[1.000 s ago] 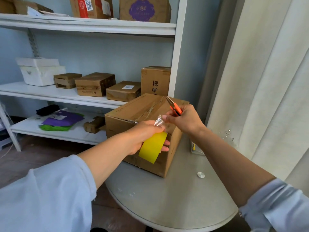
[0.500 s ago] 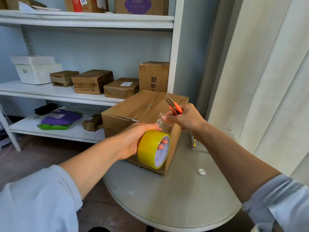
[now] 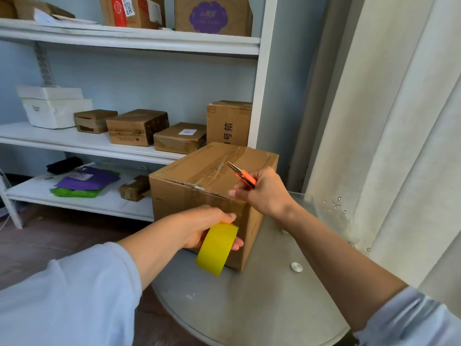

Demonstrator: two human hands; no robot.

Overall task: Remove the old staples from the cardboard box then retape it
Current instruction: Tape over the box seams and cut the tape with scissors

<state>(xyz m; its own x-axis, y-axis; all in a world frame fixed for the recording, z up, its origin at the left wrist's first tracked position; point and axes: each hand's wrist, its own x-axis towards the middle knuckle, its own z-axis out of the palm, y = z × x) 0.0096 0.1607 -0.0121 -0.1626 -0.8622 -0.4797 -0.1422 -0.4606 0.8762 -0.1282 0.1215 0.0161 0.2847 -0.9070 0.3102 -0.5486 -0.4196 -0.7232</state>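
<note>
While left fingers [image 3: 234,243] grip half-hidden tape roll [image 3: 217,248], right fingers [image 3: 233,193] clasp scissors [image 3: 243,175].

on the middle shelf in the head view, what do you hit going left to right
white foam box → small open carton → wide brown box → flat box with label → tall box with printed characters

A round grey table [image 3: 249,308] bears the cardboard box [image 3: 199,176] at its far side, a small metal disc [image 3: 296,267] right.
</note>
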